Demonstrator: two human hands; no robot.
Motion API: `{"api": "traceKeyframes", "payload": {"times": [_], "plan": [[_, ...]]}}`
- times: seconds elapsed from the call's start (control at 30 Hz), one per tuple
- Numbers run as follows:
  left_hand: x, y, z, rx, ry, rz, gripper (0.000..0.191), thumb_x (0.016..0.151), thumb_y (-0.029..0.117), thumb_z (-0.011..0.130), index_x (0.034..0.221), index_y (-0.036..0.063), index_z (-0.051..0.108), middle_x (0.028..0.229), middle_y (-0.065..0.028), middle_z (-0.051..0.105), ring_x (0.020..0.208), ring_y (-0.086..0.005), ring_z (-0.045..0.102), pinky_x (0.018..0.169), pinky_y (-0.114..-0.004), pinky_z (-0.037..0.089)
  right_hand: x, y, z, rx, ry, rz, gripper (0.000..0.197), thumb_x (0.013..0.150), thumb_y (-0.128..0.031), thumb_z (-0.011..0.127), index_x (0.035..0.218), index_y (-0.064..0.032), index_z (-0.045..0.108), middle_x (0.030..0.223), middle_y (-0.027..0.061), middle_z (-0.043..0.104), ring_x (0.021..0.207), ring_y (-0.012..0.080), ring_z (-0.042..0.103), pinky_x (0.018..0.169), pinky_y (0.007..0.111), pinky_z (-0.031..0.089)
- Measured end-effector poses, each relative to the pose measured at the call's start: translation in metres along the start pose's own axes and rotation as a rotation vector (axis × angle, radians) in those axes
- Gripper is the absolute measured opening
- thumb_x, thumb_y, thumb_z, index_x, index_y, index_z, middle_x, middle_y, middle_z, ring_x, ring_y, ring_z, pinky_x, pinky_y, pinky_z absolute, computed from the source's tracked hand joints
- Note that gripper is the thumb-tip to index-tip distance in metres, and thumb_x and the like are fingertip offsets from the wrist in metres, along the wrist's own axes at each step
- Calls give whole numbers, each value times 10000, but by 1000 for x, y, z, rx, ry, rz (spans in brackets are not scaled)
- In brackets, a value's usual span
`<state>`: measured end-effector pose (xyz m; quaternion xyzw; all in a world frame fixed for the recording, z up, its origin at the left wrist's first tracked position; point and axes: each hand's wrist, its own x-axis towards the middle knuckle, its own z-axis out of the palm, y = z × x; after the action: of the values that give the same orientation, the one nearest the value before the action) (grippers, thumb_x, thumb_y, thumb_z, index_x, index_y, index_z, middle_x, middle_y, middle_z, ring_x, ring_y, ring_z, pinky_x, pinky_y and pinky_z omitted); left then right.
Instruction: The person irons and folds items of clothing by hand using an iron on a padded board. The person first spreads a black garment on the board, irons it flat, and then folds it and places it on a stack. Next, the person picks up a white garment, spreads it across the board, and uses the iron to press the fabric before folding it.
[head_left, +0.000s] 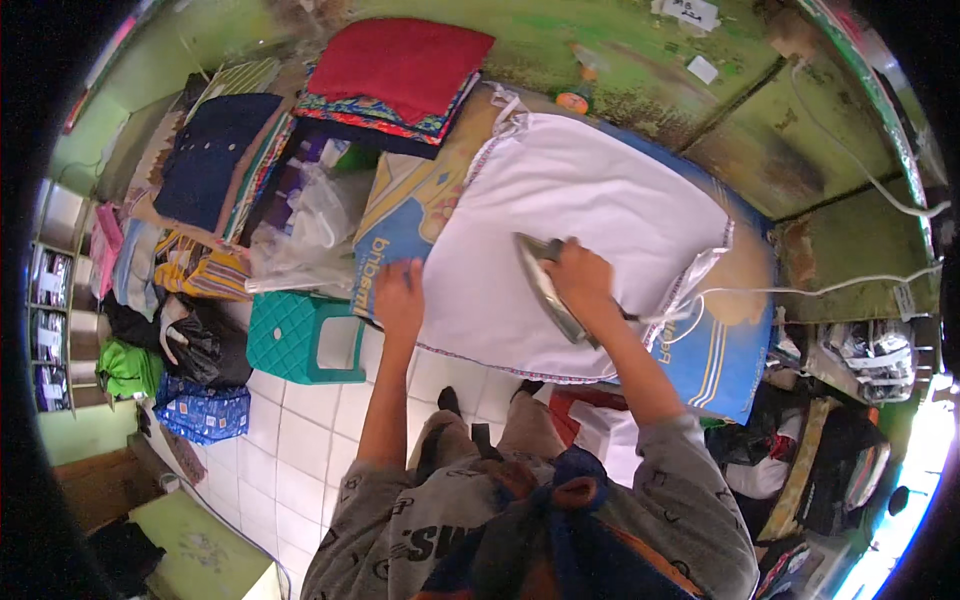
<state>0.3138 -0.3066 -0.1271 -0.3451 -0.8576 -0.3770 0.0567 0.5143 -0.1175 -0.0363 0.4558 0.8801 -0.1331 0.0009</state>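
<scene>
My right hand (581, 281) grips the handle of an electric iron (551, 296), whose soleplate rests on a white cloth garment (540, 195) or sheet. The cloth has a thin patterned trim along its near and left edges, and its right edge is folded over. It lies spread across a blue and tan printed ironing pad (731, 300). At the left border of the cloth, my left hand (400, 296) is slightly blurred and holds nothing that I can see. A white cord (810, 289) runs from the iron off to the right.
Folded clothes with a red piece (397, 64) on top stand at the back left, beside a dark blue folded stack (214, 161). Clear plastic bags (315, 217) lie above a green plastic stool (300, 337). A spray bottle (576, 94) stands by the green wall (630, 45).
</scene>
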Motion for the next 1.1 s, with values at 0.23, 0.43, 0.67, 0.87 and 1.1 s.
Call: {"api": "traceKeyframes", "payload": {"times": [0.23, 0.43, 0.67, 0.87, 1.1], "plan": [[12, 47, 57, 247, -38, 145, 235, 906, 285, 529, 957, 55, 536, 948, -176, 576, 850, -352, 540, 716, -428, 444, -88, 252, -47, -261, 256, 480, 457, 802, -480, 619, 916, -38, 622, 811, 188, 650, 782, 367, 637, 678, 460, 502], [77, 37, 72, 94, -23, 224, 235, 921, 265, 494, 972, 36, 477, 915, -178, 584, 809, -379, 585, 633, -472, 475, -106, 216, -138, -209, 314, 462, 425, 790, -405, 644, 937, -8, 613, 809, 211, 647, 768, 381, 632, 660, 452, 496], [100, -12, 65, 376, -111, 236, 387, 903, 347, 502, 1170, 68, 481, 1163, -178, 523, 1058, -381, 512, 844, -538, 407, -47, 93, -76, -105, -204, -360, 528, 801, -529, 579, 1019, -49, 572, 813, 173, 650, 775, 361, 637, 682, 452, 504], [57, -46, 44, 412, -240, 254, 565, 927, 411, 415, 1418, 151, 315, 1476, -122, 262, 1338, -360, 264, 1018, -641, 190, 12, -38, 22, -6, -53, -442, 439, 772, -466, 625, 915, -55, 569, 744, 179, 645, 728, 328, 656, 613, 451, 509], [69, -47, 44, 386, -296, 250, 554, 929, 384, 421, 1425, 168, 304, 1497, -106, 214, 1363, -332, 219, 1040, -631, 158, -14, -26, 10, -24, -265, -591, 417, 775, -432, 625, 965, -62, 592, 795, 179, 653, 766, 341, 648, 662, 468, 501]]}}
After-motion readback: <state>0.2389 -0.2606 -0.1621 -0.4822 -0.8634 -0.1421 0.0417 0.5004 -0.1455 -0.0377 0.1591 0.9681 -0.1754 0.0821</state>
